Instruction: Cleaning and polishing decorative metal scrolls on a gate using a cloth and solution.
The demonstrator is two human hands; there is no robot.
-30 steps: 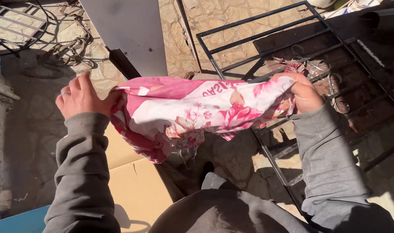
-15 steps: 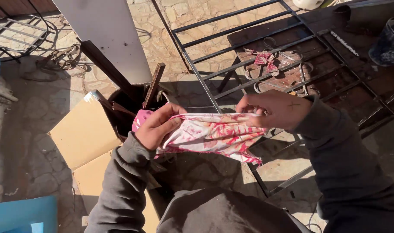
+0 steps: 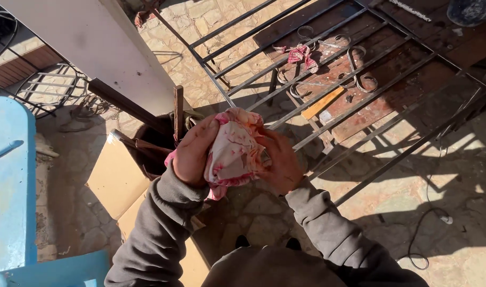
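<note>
A pink and white flowered cloth (image 3: 236, 149) is bunched into a wad between both my hands at chest height. My left hand (image 3: 192, 151) grips its left side with the fingers curled over the top. My right hand (image 3: 282, 162) presses against its right side, palm toward the cloth. Both arms wear dark grey sleeves. Part of the cloth hangs below my left hand.
A black metal grille (image 3: 328, 79) lies flat on the stone paving ahead and right, with a scrap of pink cloth (image 3: 301, 53), metal scrolls (image 3: 360, 79) and a wood piece (image 3: 321, 103) near it. A dark bucket of tools (image 3: 152, 143), cardboard (image 3: 115, 180), a blue plastic chair (image 3: 9, 186) and a cable (image 3: 429, 212) surround me.
The cloth went from spread wide between my hands, to folded narrower, to a tight wad now. My hands have come together and the view has tilted toward the grille.
</note>
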